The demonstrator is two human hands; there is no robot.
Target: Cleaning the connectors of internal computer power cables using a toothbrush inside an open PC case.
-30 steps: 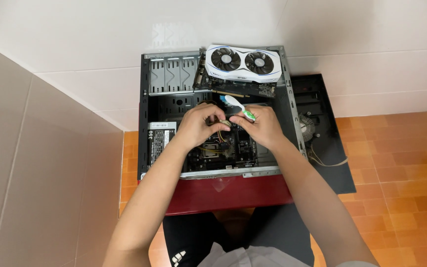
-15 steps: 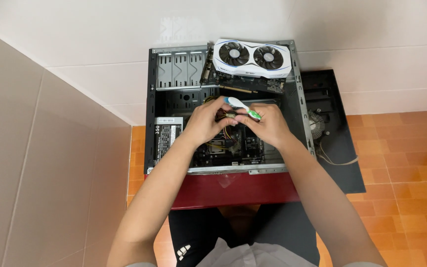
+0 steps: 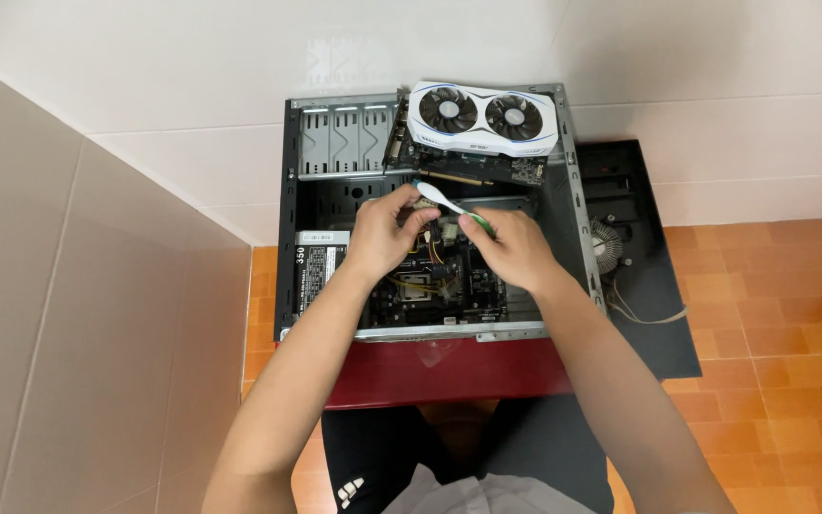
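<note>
An open black computer case (image 3: 287, 238) lies on its side on a red stool (image 3: 449, 371). Both my hands are inside it, over the motherboard (image 3: 430, 290). My right hand (image 3: 516, 252) grips a white and green toothbrush (image 3: 449, 202), its head pointing up and left. My left hand (image 3: 382, 233) is pinched on a small part right beside the brush head; what the part is cannot be told. Yellow and black wires (image 3: 435, 257) run under my hands.
A white two-fan graphics card (image 3: 482, 119) rests on the case's far edge. The power supply (image 3: 321, 266) sits at the case's left. A black side panel (image 3: 654, 324) lies on the orange tile floor at right, with a round cooler fan (image 3: 606, 243) on it. White walls behind and left.
The view has shifted a little, so the case sits higher and to the right. Both hands stay together over the motherboard, with the toothbrush still held in my right hand.
</note>
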